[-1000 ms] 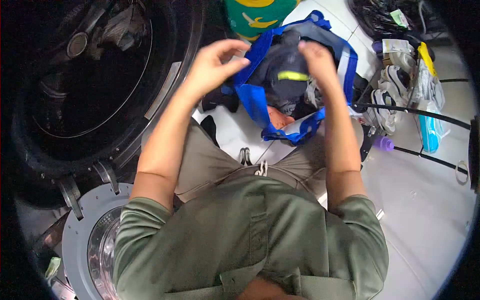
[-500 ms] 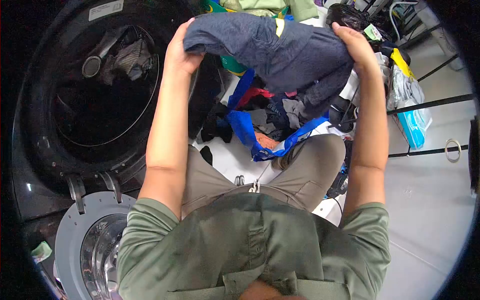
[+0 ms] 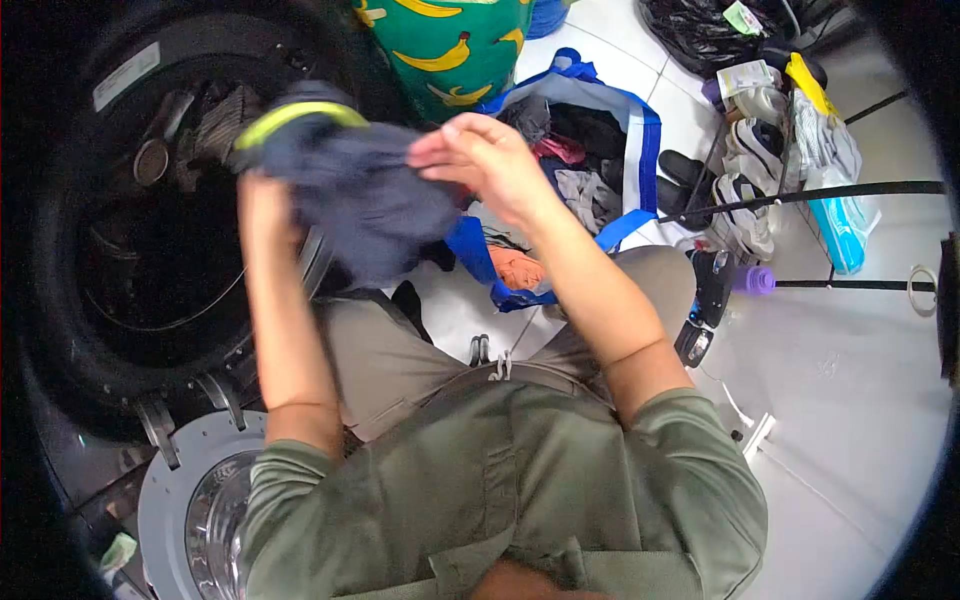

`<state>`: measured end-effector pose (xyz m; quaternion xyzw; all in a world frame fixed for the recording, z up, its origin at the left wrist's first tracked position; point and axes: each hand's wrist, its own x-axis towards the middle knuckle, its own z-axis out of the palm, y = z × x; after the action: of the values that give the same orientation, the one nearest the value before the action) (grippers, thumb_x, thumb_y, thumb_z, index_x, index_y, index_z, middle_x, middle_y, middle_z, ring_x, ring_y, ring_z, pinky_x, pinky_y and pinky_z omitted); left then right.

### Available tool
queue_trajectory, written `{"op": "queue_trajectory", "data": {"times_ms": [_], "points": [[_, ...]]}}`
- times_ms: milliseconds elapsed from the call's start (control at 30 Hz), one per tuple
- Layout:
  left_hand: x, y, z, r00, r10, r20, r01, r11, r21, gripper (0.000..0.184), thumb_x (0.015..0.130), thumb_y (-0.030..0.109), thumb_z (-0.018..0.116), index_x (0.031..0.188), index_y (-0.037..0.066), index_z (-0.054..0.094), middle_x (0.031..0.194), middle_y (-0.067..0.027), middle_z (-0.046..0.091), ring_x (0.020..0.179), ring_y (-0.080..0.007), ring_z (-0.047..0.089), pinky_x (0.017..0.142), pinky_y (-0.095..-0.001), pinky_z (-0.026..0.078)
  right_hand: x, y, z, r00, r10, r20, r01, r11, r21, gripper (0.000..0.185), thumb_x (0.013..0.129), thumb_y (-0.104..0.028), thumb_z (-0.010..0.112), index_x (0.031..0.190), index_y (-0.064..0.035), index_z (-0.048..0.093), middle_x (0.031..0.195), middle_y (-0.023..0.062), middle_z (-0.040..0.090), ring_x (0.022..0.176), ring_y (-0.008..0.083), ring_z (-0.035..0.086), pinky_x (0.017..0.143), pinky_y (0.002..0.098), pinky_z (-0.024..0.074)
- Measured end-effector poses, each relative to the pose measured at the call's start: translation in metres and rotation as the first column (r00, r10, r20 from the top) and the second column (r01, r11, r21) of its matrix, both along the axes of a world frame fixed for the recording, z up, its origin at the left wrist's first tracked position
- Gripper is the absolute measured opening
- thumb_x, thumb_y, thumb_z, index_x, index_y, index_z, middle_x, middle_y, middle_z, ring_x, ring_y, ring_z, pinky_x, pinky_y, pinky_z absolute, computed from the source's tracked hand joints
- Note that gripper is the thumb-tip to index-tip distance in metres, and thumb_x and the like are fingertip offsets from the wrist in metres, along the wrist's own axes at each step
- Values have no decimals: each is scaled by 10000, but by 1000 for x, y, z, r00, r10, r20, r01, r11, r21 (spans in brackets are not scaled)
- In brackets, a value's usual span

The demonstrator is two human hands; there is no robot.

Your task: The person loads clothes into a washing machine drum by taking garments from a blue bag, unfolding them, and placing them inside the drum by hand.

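Note:
A dark navy garment (image 3: 375,200) with a yellow-green band hangs bunched in front of the washing machine drum (image 3: 150,250), blurred by motion. My left hand (image 3: 268,210) is closed on its left side below the band, fingers partly hidden by cloth. At the garment's right edge is my right hand (image 3: 490,165), fingers stretched toward the cloth and thumb apart; whether they touch is unclear. Inside the drum lie several clothes (image 3: 215,125). Beyond my right forearm a blue-and-white bag (image 3: 640,150) stands open, holding dark, grey, pink and orange clothes.
The machine's round glass door (image 3: 165,510) hangs open at lower left. Behind the garment stands a green banana-print bag (image 3: 430,50). To the right, a black rack (image 3: 800,205) holds shoes (image 3: 745,210) and packages. A purple-capped bottle (image 3: 755,280) lies beside my knee.
The garment has moved left and down toward the drum and bunched up from being stretched between both hands. My right hand has swung left, and the view has shifted.

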<state>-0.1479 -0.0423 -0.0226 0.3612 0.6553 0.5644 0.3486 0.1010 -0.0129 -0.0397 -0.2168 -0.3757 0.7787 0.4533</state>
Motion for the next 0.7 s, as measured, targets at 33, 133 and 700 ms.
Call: {"op": "queue_trajectory", "data": {"times_ms": [33,133,700], "points": [[-20,2,28,940,170,294,-196,979,62,299,787,187,514,991,-26,561,941,-141,595,827,-262,593,724,-401,493,10,14,-21,960,-85,267,74,996,51,208,843,-228,538,804,-25,559,829,100,629,753,172,617,649,275,488],[-127,-6,33,800,437,410,-570,767,294,488,761,199,609,1109,-103,451,1123,-204,510,1022,-334,505,887,-487,394,67,81,-145,272,-453,849,53,888,457,217,728,-258,631,822,-63,613,758,147,622,751,244,618,658,371,488],[64,36,-45,662,-740,118,750,657,-81,423,757,132,612,1133,17,456,1022,-59,558,919,-143,529,817,-256,411,21,28,-16,960,-42,276,69,994,-90,239,826,-245,572,937,-33,562,804,28,597,672,86,542,574,233,447]]}}
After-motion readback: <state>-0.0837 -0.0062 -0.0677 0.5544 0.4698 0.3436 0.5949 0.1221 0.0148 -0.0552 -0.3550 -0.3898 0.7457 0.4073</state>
